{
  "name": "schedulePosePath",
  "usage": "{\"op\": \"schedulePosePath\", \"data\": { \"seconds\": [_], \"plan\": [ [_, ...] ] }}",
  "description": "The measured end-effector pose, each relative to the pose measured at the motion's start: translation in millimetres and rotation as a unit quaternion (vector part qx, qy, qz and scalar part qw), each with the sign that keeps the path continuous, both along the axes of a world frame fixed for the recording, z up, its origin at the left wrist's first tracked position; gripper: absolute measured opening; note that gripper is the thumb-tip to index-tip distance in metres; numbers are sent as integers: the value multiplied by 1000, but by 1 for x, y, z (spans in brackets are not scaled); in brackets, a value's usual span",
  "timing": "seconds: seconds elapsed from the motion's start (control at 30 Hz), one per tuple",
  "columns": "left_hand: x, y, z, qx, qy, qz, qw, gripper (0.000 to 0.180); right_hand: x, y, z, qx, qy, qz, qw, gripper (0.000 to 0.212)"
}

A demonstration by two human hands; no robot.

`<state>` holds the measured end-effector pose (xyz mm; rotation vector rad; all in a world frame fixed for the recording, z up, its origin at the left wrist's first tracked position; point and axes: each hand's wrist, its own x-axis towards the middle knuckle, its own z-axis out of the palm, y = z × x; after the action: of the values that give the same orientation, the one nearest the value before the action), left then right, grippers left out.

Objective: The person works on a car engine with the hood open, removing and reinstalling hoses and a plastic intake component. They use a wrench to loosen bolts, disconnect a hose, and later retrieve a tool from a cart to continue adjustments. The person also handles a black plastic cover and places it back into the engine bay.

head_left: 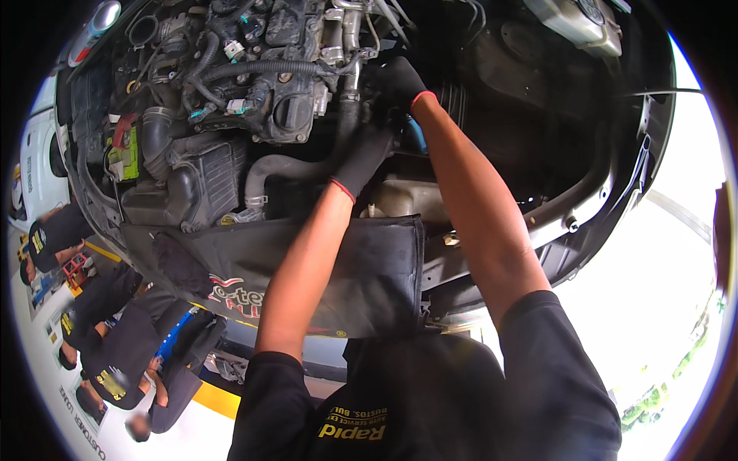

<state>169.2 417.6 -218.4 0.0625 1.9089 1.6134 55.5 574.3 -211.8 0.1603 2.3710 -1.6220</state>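
Both my hands wear black gloves with red cuffs and reach into a car's open engine bay. My left hand [364, 156] is low, beside the engine [280, 77] and the bend of a thick black hose [288, 167]. My right hand [400, 83] is farther in, next to a metal pipe [351, 81] at the engine's side. The fingers of both hands are lost in dark shadow, so what they touch or hold cannot be made out. A blue object [417, 137] shows partly beside my right wrist.
A black fender cover [369, 261] hangs over the car's front edge. A black air filter box [204, 180] and a battery [123, 157] sit left; a whitish plastic reservoir [411, 198] lies below my hands, another tank [580, 23] at far right. Several people [115, 361] in dark clothes are at lower left.
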Motion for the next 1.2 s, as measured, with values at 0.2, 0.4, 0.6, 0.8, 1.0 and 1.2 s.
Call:
{"op": "schedulePosePath", "data": {
  "seconds": [0.2,0.4,0.6,0.8,1.0,1.2],
  "plan": [
    [-12,19,42,38,-115,-45,992,26,-7,16,-49,46,37,20,998,27],
    [-15,17,81,-200,173,-242,934,29,5,13,-24,109,138,62,982,17],
    [-16,7,41,-184,334,-231,895,33,0,12,-29,151,132,50,978,17],
    [-15,11,30,-204,244,-181,931,22,6,9,-21,40,93,12,995,18],
    [-13,27,63,-68,-114,34,991,35,6,3,-22,-186,-6,-126,974,28],
    [-17,38,92,-42,-208,81,974,34,0,12,-22,158,104,7,982,20]
  ]
}}
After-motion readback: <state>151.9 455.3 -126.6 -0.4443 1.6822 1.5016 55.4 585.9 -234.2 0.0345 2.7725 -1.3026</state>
